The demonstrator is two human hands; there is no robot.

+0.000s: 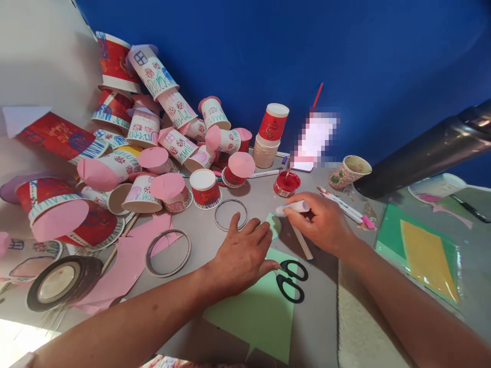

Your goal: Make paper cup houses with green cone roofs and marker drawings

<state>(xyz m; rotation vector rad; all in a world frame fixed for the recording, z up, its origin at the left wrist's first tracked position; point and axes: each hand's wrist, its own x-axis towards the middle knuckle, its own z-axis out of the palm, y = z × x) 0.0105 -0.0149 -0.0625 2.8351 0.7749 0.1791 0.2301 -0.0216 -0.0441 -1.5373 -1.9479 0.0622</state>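
My right hand (322,222) grips a whitish glue stick (298,206), its narrower end pointing left just above a small green paper piece (275,228) with a rounded edge. Beside that piece, my left hand (245,255) lies palm down with fingers spread; its fingertips reach the paper's left side, and whether they press on it I cannot tell. Under the left hand's thumb side are black-handled scissors (293,280), their blades hidden. A light green sheet (249,327) with a cut edge lies below the left hand and scissors.
Decorated paper cups (141,191) with pink paper discs pile up on the left. Tape rings (168,253) lie near my left arm. An open red pot (287,184), stacked cups (265,153) and a patterned cup (349,171) stand behind. Markers (345,207) and packaged coloured paper (425,260) lie right.
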